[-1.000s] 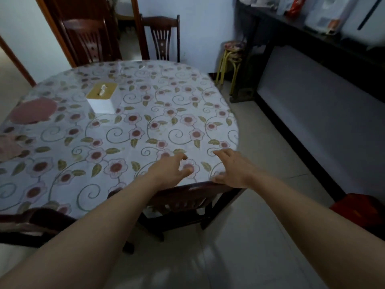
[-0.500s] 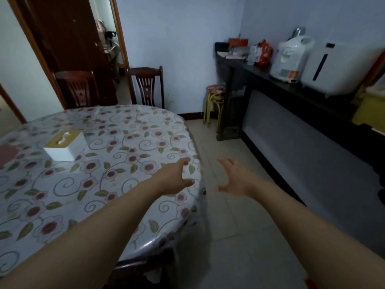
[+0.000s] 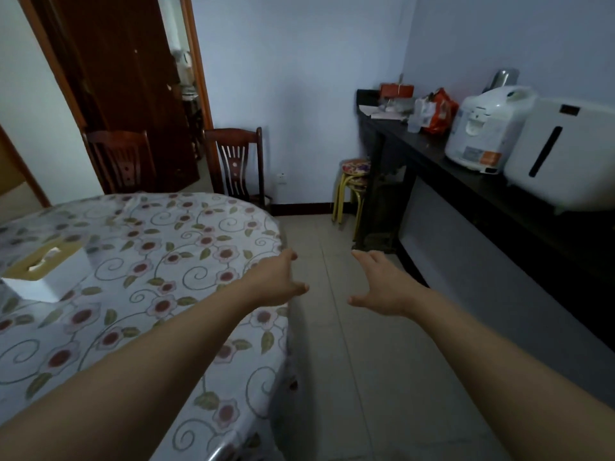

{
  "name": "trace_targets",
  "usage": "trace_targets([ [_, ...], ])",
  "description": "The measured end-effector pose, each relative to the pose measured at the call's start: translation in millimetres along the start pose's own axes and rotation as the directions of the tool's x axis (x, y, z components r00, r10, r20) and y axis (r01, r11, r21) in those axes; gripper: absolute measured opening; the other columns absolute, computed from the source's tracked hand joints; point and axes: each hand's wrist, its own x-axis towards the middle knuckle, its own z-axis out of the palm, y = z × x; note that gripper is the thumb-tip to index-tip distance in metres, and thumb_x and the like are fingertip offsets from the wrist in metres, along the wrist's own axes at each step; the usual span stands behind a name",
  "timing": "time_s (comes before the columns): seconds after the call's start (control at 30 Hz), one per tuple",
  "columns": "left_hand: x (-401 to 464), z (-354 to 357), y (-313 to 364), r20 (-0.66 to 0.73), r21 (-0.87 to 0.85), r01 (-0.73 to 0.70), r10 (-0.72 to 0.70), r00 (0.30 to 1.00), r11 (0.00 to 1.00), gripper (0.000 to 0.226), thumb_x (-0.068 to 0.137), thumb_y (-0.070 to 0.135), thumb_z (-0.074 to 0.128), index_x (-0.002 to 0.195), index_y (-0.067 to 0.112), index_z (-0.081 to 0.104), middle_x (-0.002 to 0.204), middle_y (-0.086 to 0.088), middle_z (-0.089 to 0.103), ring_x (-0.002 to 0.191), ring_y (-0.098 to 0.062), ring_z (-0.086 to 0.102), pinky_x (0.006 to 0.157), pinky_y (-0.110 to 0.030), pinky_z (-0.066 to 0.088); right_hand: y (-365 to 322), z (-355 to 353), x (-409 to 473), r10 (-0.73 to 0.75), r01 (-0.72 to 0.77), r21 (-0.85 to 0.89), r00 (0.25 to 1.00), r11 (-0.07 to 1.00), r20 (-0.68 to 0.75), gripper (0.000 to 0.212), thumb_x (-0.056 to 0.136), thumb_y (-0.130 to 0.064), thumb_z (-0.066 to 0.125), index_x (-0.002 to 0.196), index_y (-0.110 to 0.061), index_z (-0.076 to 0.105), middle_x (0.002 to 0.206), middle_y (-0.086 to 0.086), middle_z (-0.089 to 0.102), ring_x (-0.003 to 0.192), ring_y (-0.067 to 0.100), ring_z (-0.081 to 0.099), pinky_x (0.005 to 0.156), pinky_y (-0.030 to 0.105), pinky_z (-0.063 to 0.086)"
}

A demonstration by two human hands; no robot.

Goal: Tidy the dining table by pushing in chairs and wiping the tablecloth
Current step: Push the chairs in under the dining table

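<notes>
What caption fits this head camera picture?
Both hands, left hand and right hand, open beside the flowery tablecloth, two chairs beyond.

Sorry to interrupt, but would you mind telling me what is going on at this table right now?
A person is tidying a dining area, and at this moment both bare hands are held out in front with nothing in them. The left hand hovers over the edge of the round table's floral plastic tablecloth; the right hand is over the tiled floor. A white tissue box with a tan lid sits on the cloth. Two dark wooden chairs, and, stand at the far side.
</notes>
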Motion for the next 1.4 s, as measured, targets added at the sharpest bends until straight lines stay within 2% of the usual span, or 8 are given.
trace_targets([
  [0.1,71.5,-6.1,-2.0,-0.029,-0.014,0.015,-0.016,0.999,1.0,0.073,0.082,0.041,0.063,0.142,0.018,0.027,0.142,-0.012,0.043,0.117,-0.025,0.051,0.082,-0.026,0.04,21.7,-18.9,63.0,-0.007,0.006,-0.069,1.0,0.998,-0.011,0.094,0.081,-0.047,0.067,0.15,-0.021,0.009,0.155,0.006,0.012,0.14,0.027,0.023,0.113,0.041,0.028],
  [0.27,184.9,-29.4,0.3,-0.036,-0.009,0.06,-0.06,0.998,0.998,0.074,0.082,0.043,0.061,0.142,0.017,0.026,0.14,-0.013,0.045,0.119,-0.028,0.05,0.091,-0.033,0.043,48.8,-59.2,166.1,-0.004,0.004,-0.147,1.0,0.989,-0.001,0.094,0.082,-0.047,0.064,0.15,-0.02,0.006,0.156,0.008,0.011,0.141,0.029,0.019,0.113,0.044,0.026],
  [0.47,295.1,-59.4,11.1,-0.059,-0.01,0.082,-0.082,0.995,0.997,0.073,0.082,0.042,0.062,0.14,0.016,0.027,0.136,-0.014,0.048,0.113,-0.027,0.053,0.079,-0.028,0.041,79.6,-98.4,280.7,-0.049,0.046,-0.141,0.999,0.989,-0.018,0.095,0.082,-0.047,0.065,0.15,-0.021,0.004,0.156,0.009,0.013,0.14,0.028,0.02,0.113,0.044,0.027],
  [0.67,414.2,-71.9,20.7,-0.101,-0.029,0.134,-0.137,0.985,0.991,0.073,0.083,0.04,0.063,0.141,0.015,0.027,0.141,-0.013,0.044,0.123,-0.027,0.048,0.094,-0.032,0.042,125.4,-122.1,416.0,-0.159,0.158,-0.129,0.987,0.979,0.001,0.096,0.08,-0.047,0.066,0.15,-0.021,0.006,0.157,0.004,0.013,0.141,0.027,0.018,0.114,0.045,0.026],
  [0.9,559.0,-99.7,29.0,-0.171,-0.13,0.237,-0.257,0.951,0.963,0.071,0.083,0.04,0.063,0.14,0.019,0.027,0.138,-0.011,0.046,0.114,-0.023,0.052,0.081,-0.023,0.042,167.8,-167.6,588.2,-0.33,0.335,-0.114,0.942,0.935,0.064,0.093,0.081,-0.047,0.065,0.15,-0.022,0.008,0.156,0.006,0.017,0.141,0.025,0.019,0.113,0.043,0.025],
  [1.03,622.8,-118.7,17.5,-0.198,-0.166,0.302,-0.331,0.923,0.939,0.064,0.082,0.042,0.063,0.134,0.02,0.033,0.129,-0.008,0.052,0.086,-0.008,0.05,0.056,-0.013,0.037,171.4,-183.3,672.0,-0.397,0.408,-0.071,0.909,0.91,0.125,0.092,0.083,-0.045,0.065,0.15,-0.02,0.007,0.156,0.008,0.015,0.14,0.028,0.021,0.113,0.043,0.027],
  [1.23,724.0,-151.6,-29.2,-0.238,-0.192,0.378,-0.417,0.877,0.906,0.064,0.083,0.04,0.062,0.135,0.018,0.033,0.132,-0.008,0.052,0.106,-0.018,0.054,0.072,-0.022,0.042,163.1,-189.3,800.0,-0.482,0.496,-0.062,0.861,0.866,0.162,0.092,0.083,-0.044,0.064,0.15,-0.02,0.006,0.155,0.01,0.014,0.139,0.029,0.021,0.112,0.043,0.027],
  [1.4,830.2,-185.0,-73.9,-0.253,-0.222,0.349,-0.4,0.881,0.91,0.062,0.084,0.039,0.061,0.134,0.016,0.034,0.13,-0.009,0.053,0.107,-0.018,0.054,0.078,-0.026,0.042,150.0,-193.9,920.4,-0.478,0.498,-0.082,0.858,0.863,0.189,0.092,0.083,-0.043,0.065,0.151,-0.02,0.006,0.156,0.01,0.011,0.141,0.029,0.017,0.112,0.043,0.026],
])
